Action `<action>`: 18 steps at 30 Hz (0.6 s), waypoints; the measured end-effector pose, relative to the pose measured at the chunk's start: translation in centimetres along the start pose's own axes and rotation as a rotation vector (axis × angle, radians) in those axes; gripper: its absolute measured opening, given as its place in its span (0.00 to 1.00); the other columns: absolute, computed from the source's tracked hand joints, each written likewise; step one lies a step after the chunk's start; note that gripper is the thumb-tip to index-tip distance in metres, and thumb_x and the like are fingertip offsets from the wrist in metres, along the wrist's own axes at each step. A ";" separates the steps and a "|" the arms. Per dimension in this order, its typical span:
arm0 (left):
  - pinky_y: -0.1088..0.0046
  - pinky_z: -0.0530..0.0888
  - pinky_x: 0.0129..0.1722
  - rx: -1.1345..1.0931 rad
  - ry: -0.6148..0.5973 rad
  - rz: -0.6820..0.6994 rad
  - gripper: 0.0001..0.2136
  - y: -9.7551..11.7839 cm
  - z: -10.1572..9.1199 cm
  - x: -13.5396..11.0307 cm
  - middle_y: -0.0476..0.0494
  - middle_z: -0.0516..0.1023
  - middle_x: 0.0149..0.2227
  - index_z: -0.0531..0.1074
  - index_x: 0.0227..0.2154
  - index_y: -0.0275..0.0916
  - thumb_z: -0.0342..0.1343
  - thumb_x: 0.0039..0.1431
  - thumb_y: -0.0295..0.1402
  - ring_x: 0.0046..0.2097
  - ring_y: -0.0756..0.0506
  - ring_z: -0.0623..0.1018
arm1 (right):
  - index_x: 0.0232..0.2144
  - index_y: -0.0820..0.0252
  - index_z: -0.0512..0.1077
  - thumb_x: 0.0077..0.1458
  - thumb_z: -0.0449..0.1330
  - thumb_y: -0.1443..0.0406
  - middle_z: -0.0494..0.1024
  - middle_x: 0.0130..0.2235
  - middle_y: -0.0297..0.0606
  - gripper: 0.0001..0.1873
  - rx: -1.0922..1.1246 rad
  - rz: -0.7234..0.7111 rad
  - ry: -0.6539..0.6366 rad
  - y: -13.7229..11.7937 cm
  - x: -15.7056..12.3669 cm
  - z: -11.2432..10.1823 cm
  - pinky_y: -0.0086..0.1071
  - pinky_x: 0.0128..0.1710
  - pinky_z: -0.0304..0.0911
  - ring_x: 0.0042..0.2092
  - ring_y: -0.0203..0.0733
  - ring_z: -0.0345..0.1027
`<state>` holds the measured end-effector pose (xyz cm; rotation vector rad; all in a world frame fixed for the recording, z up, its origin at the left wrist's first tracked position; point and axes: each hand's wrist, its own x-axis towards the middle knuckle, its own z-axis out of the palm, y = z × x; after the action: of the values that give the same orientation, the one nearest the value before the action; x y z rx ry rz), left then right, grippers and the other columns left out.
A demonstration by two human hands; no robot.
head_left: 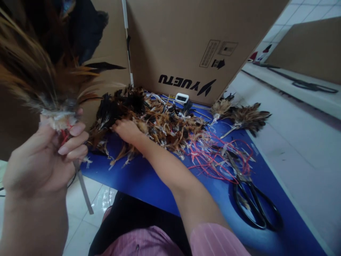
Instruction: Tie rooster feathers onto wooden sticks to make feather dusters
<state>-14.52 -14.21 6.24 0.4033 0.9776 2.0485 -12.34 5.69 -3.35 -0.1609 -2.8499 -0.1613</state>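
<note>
My left hand (pixel 45 156) is raised at the left, its fingers wrapped round the pale bound base of a feather bundle (pixel 53 81). Red string shows under the binding, and brown and black feathers fan upward out of the frame. Further off, my right hand (pixel 126 131) reaches into the left part of a feather pile (pixel 165 122). Its fingers are curled against dark feathers there, with the tips partly hidden. Brown, tan and black tufts make up the pile, several with whitish tied ends.
Scissors with black handles (pixel 255 202) lie on the blue tabletop (pixel 213 199) beside tangled red and clear string (pixel 213 156). Two feather bundles (pixel 246 115) rest at the right edge. A cardboard box (pixel 181 42) stands behind, a small white display device (pixel 182 98) before it.
</note>
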 end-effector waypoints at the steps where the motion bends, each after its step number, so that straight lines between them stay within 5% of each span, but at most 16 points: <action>1: 0.86 0.65 0.14 0.019 -0.053 0.050 0.14 -0.1 0.2 0.1 0.50 0.66 0.26 0.71 0.45 0.34 0.45 0.65 0.36 0.18 0.59 0.63 | 0.44 0.63 0.71 0.62 0.45 0.72 0.74 0.45 0.45 0.17 0.019 0.039 0.036 0.6 -0.7 -0.8 0.36 0.42 0.64 0.46 0.45 0.67; 9: 0.86 0.64 0.13 0.074 -0.215 0.089 0.18 -0.7 1.7 0.4 0.49 0.64 0.26 0.70 0.42 0.29 0.39 0.67 0.37 0.18 0.59 0.62 | 0.37 0.63 0.72 0.50 0.54 0.73 0.74 0.38 0.38 0.12 0.377 0.257 0.167 5.8 -6.2 -6.2 0.32 0.44 0.61 0.40 0.39 0.67; 14: 0.86 0.63 0.13 0.096 -0.226 0.059 0.17 -1.5 2.6 0.8 0.50 0.64 0.26 0.70 0.42 0.29 0.41 0.67 0.36 0.18 0.59 0.61 | 0.32 0.62 0.68 0.50 0.57 0.71 0.72 0.27 0.30 0.04 0.950 0.541 0.220 7.3 -9.6 -6.7 0.27 0.32 0.64 0.32 0.35 0.69; 18: 0.87 0.63 0.13 0.074 -0.223 0.024 0.15 -2.2 3.3 1.1 0.49 0.65 0.26 0.70 0.42 0.30 0.42 0.66 0.35 0.18 0.59 0.61 | 0.36 0.59 0.64 0.50 0.58 0.72 0.75 0.32 0.31 0.10 1.383 0.751 0.215 7.7 -12.9 -6.6 0.23 0.23 0.63 0.30 0.34 0.73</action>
<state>-12.11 -10.92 6.64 0.6695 0.9170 1.9437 2.76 11.26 -0.01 -0.7609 -1.8914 1.6791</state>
